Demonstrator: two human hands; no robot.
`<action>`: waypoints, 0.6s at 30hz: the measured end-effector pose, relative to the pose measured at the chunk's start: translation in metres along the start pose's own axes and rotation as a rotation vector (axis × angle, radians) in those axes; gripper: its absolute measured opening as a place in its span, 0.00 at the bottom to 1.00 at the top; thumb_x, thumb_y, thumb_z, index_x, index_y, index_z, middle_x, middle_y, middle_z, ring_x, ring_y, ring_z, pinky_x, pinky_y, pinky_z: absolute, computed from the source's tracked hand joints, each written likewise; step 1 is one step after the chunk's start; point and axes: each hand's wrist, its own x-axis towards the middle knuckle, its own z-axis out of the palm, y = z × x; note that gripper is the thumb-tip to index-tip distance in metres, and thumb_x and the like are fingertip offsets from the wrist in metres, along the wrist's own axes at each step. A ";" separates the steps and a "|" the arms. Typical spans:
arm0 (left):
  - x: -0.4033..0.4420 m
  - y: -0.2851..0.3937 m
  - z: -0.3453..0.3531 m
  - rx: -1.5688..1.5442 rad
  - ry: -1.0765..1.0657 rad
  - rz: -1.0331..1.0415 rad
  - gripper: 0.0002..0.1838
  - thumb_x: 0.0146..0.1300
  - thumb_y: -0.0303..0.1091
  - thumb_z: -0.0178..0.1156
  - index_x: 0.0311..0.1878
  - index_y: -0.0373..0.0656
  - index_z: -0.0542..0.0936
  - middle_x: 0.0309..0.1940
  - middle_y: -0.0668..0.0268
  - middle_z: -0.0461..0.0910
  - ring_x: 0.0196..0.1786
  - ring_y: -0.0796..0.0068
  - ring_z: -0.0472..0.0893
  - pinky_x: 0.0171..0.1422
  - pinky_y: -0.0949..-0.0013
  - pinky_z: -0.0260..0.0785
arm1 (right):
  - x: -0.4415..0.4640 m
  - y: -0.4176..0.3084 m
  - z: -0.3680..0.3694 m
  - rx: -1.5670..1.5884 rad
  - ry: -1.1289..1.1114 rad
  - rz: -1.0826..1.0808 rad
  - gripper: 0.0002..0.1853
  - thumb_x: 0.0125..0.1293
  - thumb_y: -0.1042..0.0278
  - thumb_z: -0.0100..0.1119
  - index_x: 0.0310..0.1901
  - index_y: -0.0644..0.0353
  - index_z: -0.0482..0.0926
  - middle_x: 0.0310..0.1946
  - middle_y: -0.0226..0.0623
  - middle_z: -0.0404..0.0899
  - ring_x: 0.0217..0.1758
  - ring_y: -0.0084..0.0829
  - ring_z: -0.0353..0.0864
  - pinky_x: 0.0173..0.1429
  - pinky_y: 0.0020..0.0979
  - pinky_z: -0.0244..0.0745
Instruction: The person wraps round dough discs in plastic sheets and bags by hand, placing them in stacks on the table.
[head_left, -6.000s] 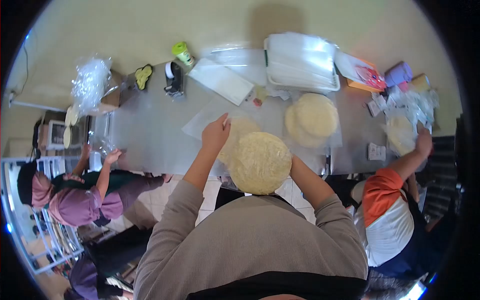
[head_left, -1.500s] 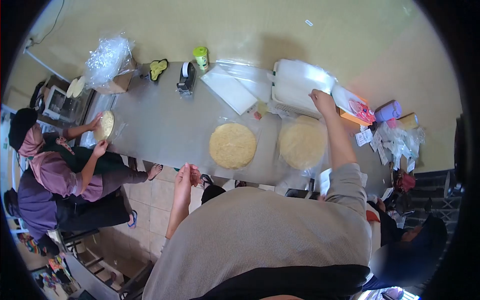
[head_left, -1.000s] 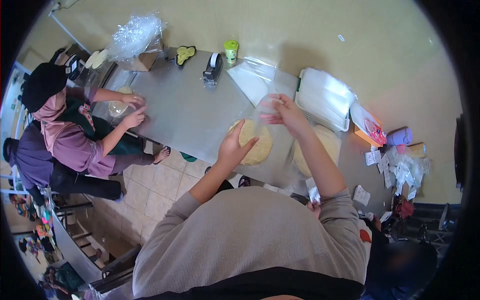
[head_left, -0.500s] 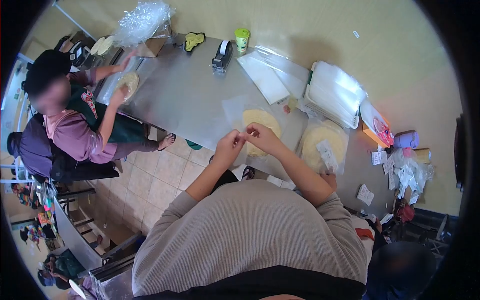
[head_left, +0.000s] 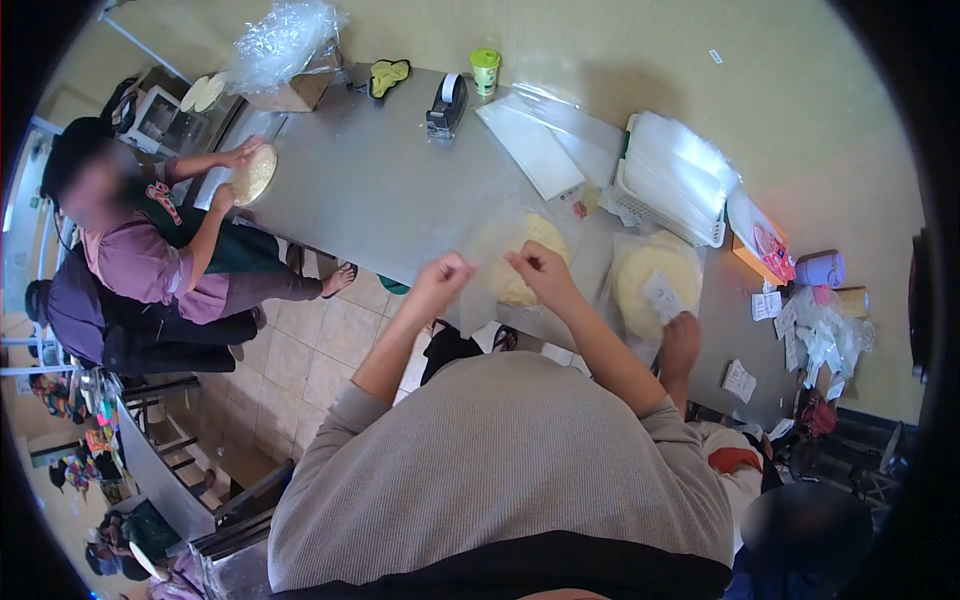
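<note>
The pale round disc [head_left: 546, 236], without a long axis, lies flat on the metal table [head_left: 375, 190], partly hidden by the nearer right hand [head_left: 545, 274] and rightward of the left hand [head_left: 441, 286], both hands pinched, apparently on the translucent sheet [head_left: 489, 246] between them.

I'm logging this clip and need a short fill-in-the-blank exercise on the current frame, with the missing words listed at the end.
1. The person's left hand and right hand are apart; of these two, only the ____ hand overlaps the pale disc.
2. The second disc, farther right in the picture, has a slip over it, coloured ____.
3. Beside the tape dispenser stands a cup with a lid coloured ____.

Missing words: right; white; green.
</note>
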 end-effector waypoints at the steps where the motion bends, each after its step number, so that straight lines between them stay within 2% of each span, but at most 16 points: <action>1: 0.006 -0.003 -0.011 -0.053 0.073 0.095 0.15 0.64 0.33 0.59 0.24 0.40 0.68 0.19 0.79 0.62 0.25 0.87 0.61 0.29 0.77 0.59 | -0.001 0.007 -0.004 0.054 0.055 0.008 0.20 0.65 0.57 0.59 0.22 0.61 0.68 0.16 0.24 0.60 0.22 0.17 0.57 0.27 0.25 0.57; 3: 0.017 0.014 -0.033 0.090 0.276 0.154 0.15 0.63 0.31 0.60 0.23 0.41 0.67 0.18 0.77 0.62 0.24 0.87 0.61 0.28 0.78 0.60 | -0.009 0.016 -0.015 0.050 0.000 0.105 0.16 0.66 0.58 0.57 0.26 0.60 0.72 0.20 0.24 0.67 0.24 0.17 0.64 0.29 0.23 0.62; 6: 0.020 0.063 -0.045 0.442 0.323 0.150 0.14 0.61 0.31 0.62 0.23 0.42 0.68 0.15 0.71 0.66 0.20 0.82 0.65 0.26 0.75 0.61 | -0.026 0.031 -0.011 0.014 -0.054 0.169 0.13 0.67 0.57 0.56 0.36 0.60 0.76 0.28 0.26 0.74 0.29 0.18 0.69 0.35 0.24 0.66; 7: 0.020 0.073 -0.044 0.554 0.298 0.231 0.14 0.60 0.31 0.62 0.23 0.42 0.68 0.15 0.69 0.67 0.19 0.78 0.66 0.26 0.74 0.62 | -0.029 0.039 -0.009 -0.005 -0.066 0.177 0.14 0.67 0.56 0.55 0.40 0.60 0.77 0.30 0.26 0.75 0.32 0.18 0.70 0.38 0.24 0.68; 9: 0.022 0.084 -0.042 0.773 0.247 0.393 0.13 0.57 0.31 0.63 0.23 0.42 0.68 0.15 0.65 0.69 0.17 0.70 0.69 0.24 0.71 0.63 | -0.028 0.066 -0.009 0.185 0.311 0.450 0.17 0.66 0.53 0.55 0.47 0.58 0.76 0.36 0.28 0.77 0.37 0.21 0.71 0.43 0.27 0.67; 10: 0.023 0.080 -0.041 0.797 0.224 0.378 0.12 0.56 0.31 0.64 0.25 0.42 0.70 0.16 0.64 0.71 0.18 0.68 0.71 0.25 0.70 0.64 | -0.027 0.080 -0.013 0.279 0.499 0.582 0.20 0.66 0.51 0.55 0.51 0.56 0.75 0.39 0.28 0.77 0.39 0.22 0.71 0.45 0.29 0.67; 12: 0.027 0.057 -0.043 0.847 0.180 0.348 0.09 0.54 0.31 0.65 0.27 0.42 0.73 0.17 0.63 0.73 0.21 0.63 0.74 0.27 0.67 0.66 | -0.024 0.093 -0.026 0.501 0.446 0.751 0.23 0.64 0.48 0.56 0.54 0.55 0.73 0.42 0.29 0.77 0.42 0.24 0.72 0.46 0.31 0.67; 13: 0.028 0.040 -0.045 0.835 0.180 0.256 0.08 0.55 0.33 0.64 0.30 0.42 0.75 0.17 0.64 0.73 0.23 0.63 0.75 0.32 0.65 0.67 | -0.023 0.100 -0.032 0.616 0.416 0.835 0.24 0.63 0.47 0.56 0.55 0.54 0.72 0.43 0.29 0.77 0.43 0.25 0.72 0.47 0.32 0.66; 15: 0.030 -0.007 -0.051 0.811 0.168 0.074 0.07 0.56 0.35 0.62 0.35 0.43 0.79 0.16 0.65 0.73 0.26 0.63 0.77 0.41 0.60 0.69 | -0.013 0.131 -0.046 0.644 0.351 0.918 0.27 0.62 0.46 0.57 0.58 0.52 0.70 0.45 0.30 0.76 0.43 0.26 0.73 0.50 0.33 0.65; 18: 0.011 -0.099 -0.064 0.922 0.189 -0.089 0.11 0.58 0.38 0.60 0.42 0.47 0.83 0.22 0.63 0.78 0.29 0.63 0.78 0.44 0.56 0.67 | -0.007 0.126 -0.048 0.651 0.227 0.923 0.28 0.62 0.50 0.58 0.59 0.55 0.67 0.47 0.33 0.76 0.45 0.30 0.75 0.54 0.34 0.67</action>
